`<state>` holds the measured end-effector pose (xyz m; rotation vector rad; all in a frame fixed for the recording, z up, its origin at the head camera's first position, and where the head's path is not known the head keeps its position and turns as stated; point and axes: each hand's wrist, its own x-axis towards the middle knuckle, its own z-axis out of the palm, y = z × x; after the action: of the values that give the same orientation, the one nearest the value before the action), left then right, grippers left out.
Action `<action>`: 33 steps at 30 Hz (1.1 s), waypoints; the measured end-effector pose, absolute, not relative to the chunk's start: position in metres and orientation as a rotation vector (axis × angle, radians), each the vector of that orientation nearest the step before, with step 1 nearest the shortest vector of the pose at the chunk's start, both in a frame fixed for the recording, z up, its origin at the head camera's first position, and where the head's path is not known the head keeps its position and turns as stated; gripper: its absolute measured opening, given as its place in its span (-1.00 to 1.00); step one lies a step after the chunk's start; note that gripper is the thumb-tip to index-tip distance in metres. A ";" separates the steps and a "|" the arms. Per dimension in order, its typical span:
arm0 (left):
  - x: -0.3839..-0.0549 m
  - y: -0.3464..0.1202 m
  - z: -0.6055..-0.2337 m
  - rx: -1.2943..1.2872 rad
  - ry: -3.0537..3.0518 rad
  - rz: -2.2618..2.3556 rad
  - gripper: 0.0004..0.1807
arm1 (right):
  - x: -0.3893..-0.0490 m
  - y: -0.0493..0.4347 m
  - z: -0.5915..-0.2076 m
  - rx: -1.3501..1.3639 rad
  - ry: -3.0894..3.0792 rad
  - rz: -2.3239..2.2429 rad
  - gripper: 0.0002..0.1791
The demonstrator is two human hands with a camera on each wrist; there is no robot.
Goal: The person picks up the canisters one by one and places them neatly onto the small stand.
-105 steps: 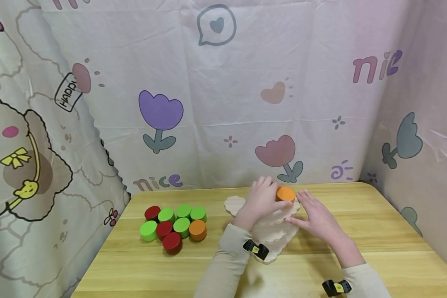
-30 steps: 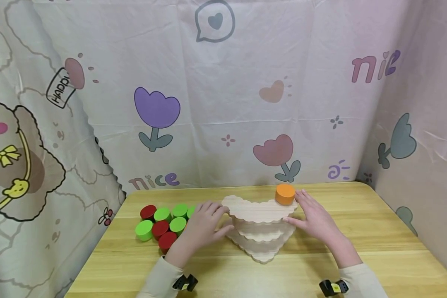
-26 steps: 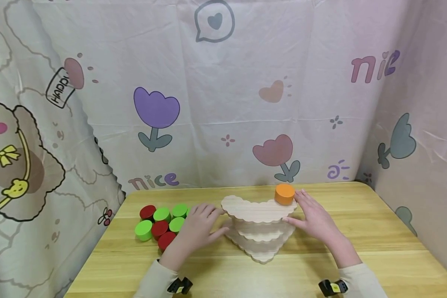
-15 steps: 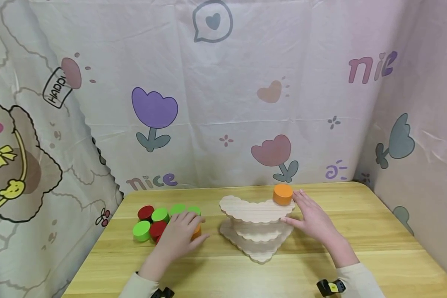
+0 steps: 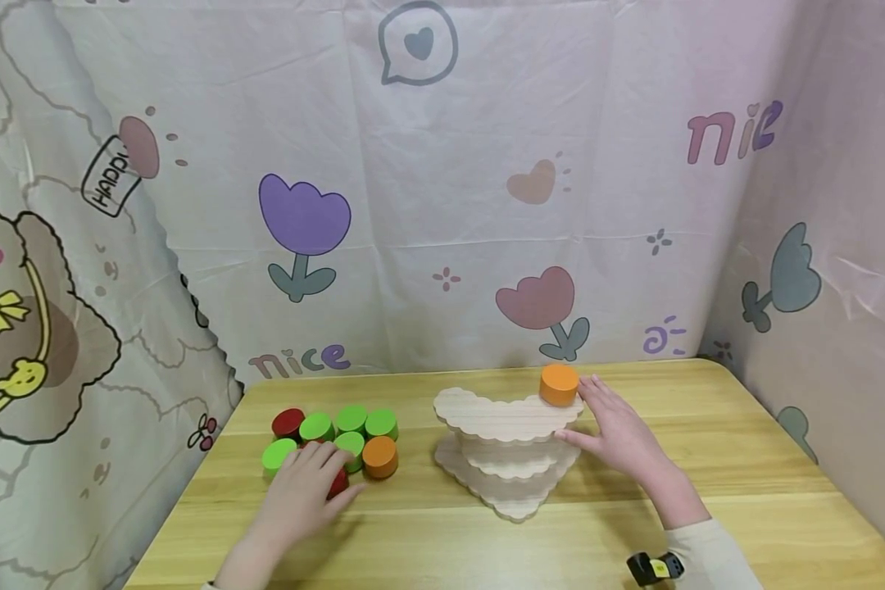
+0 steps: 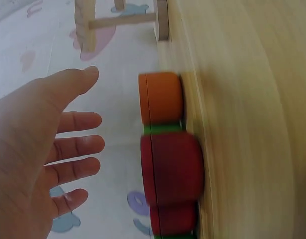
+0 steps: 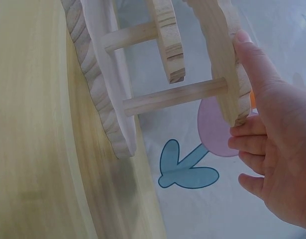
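My left hand (image 5: 298, 496) hovers over the front of a group of round blocks, fingers spread and holding nothing. Partly under it is a red block (image 5: 338, 483). In the left wrist view, that hand (image 6: 48, 134) is apart from the red block (image 6: 175, 169) and the orange block (image 6: 162, 97). My right hand (image 5: 623, 430) holds the right end of the top tier of a pale wooden tiered stand (image 5: 501, 418), thumb on its front edge, fingertips at its end. Another orange block (image 5: 559, 385) sits on that tier near the fingers.
Several green blocks (image 5: 382, 424) and a red block (image 5: 288, 423) stand close together at the table's left. Dowels (image 7: 177, 97) join the stand's scalloped tiers. A printed cloth (image 5: 428, 205) hangs behind the wooden table (image 5: 708, 492).
My left hand let go of the orange block on the top tier, then moved left past the stand to the round blocks. My right hand stays at the stand.
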<state>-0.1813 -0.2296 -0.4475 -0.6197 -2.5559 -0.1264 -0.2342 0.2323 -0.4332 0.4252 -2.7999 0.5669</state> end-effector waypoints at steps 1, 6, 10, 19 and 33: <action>-0.180 -0.232 -0.447 -0.597 -2.567 -0.129 -0.60 | -0.234 0.232 -0.433 0.425 -2.800 0.568 0.09; -0.175 -0.244 -0.446 -0.522 -2.593 -0.126 -0.58 | -0.234 0.233 -0.433 0.424 -2.801 0.567 0.10; -0.174 -0.253 -0.447 -0.478 -2.636 -0.130 -0.54 | -0.235 0.232 -0.432 0.424 -2.806 0.566 0.10; -0.175 -0.266 -0.450 -0.375 -2.735 -0.099 -0.47 | -0.234 0.232 -0.431 0.424 -2.815 0.562 0.10; -0.177 -0.267 -0.457 -0.273 -2.855 -0.076 -0.33 | -0.234 0.232 -0.432 0.426 -2.804 0.565 0.10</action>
<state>-0.1766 -0.2671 -0.4568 -0.2725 -2.8553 -0.0757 -0.2340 0.2320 -0.4322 0.4265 -2.8044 0.5648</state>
